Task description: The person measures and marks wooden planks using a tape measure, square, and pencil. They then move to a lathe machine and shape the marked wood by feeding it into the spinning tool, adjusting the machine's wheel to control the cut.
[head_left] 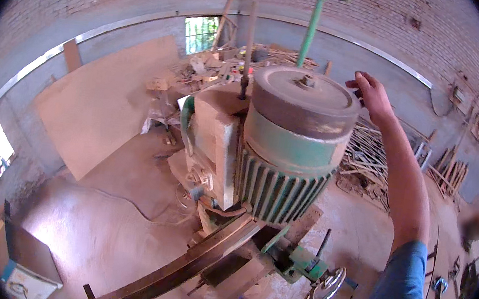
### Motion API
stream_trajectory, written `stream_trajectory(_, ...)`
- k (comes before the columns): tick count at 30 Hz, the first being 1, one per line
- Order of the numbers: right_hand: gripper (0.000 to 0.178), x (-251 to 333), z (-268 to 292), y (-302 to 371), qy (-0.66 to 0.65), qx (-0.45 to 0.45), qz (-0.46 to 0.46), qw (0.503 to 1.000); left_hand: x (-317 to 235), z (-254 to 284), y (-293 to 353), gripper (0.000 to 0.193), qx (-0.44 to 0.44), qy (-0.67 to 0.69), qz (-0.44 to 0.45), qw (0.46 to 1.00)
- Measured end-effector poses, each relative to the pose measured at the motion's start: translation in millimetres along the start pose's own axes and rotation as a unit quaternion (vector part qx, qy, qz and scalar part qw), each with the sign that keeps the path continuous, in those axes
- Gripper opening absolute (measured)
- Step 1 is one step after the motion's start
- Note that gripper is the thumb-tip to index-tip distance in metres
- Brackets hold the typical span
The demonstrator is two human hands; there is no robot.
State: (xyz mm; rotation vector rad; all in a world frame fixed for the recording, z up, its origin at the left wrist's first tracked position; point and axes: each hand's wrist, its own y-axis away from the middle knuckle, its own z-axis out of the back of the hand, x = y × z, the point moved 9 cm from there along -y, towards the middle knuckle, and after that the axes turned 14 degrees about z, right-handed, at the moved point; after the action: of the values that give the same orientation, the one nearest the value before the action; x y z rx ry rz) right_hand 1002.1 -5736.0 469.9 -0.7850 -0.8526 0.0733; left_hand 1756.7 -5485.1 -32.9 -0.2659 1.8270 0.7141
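A large green motor [284, 184] with vertical cooling ribs stands upright in the middle of the head view. On its top sits a round, dark brown cap [308, 92] with a nut [306, 81] at the centre. My right hand [372, 97] is at the cap's right rim, its fingers slightly bent and apart. I cannot tell whether the fingertips touch the rim. Below the motor is a green fitting with a metal handwheel [325, 288]. A long, narrow beam [179, 261] runs from the machine toward the lower left. My left hand is out of view.
A tall brown board [108, 105] leans at the left wall. Wood scraps [219, 67] are heaped behind the machine, and thin sticks [368, 158] lie at right. A green pipe [311, 30] rises behind the motor. A blurred person [476, 226] appears at the right edge.
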Motion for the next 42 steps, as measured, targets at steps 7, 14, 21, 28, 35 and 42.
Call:
stream_trajectory(7,0.064,-29.9,-87.0,-97.0,-0.004,0.108,0.052,0.993,6.3,10.0,-9.6,0.043,0.051,0.267,0.037,0.962)
stream_trajectory(14,0.052,-67.8,-110.5,-178.7,0.228,0.187,0.141,0.945,40.2,21.5,-23.9,0.039,-0.002,0.241,0.107,0.964)
stream_trajectory(21,0.047,-89.2,-121.1,-154.8,0.142,0.193,0.106,0.965,26.2,20.8,-14.5,0.036,-0.004,0.221,0.102,0.97)
stream_trajectory(28,0.043,-92.6,-116.2,-123.6,0.094,0.185,0.085,0.975,21.9,24.2,-17.0,0.038,-0.008,0.252,0.094,0.963)
stream_trajectory(35,0.038,-72.1,-67.2,-58.3,0.054,0.154,0.063,0.985,4.3,-7.6,-1.9,0.041,-0.071,0.244,0.118,0.96)
stream_trajectory(42,0.034,-6.3,-50.7,147.0,-0.033,0.117,-0.036,0.992,46.8,51.9,-28.1,0.039,0.011,0.198,0.127,0.972)
